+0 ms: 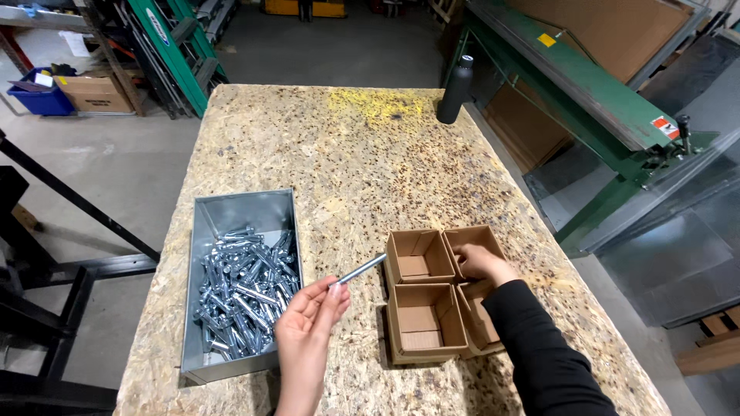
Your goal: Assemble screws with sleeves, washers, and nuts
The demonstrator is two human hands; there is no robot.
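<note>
A chipboard worktable (pixel 347 154) fills the middle of the frame, running from the bottom edge up toward the top centre. On its lower left sits a grey metal tray (pixel 231 212) heaped with shiny bolts (pixel 243 289). At lower centre-right stand four small open cardboard boxes (pixel 420 312) set two by two, touching one another. A black bottle (pixel 455 89) stands upright near the table's upper right edge. The right hand (pixel 479 263), its arm in a black sleeve coming up from the lower right, reaches into the upper right box with fingers curled; what it grips cannot be told. The left hand (pixel 308 323) rises from the bottom centre, fingertips pressed together, pinching one metal bolt (pixel 362 270) that points up-right toward the boxes.
</note>
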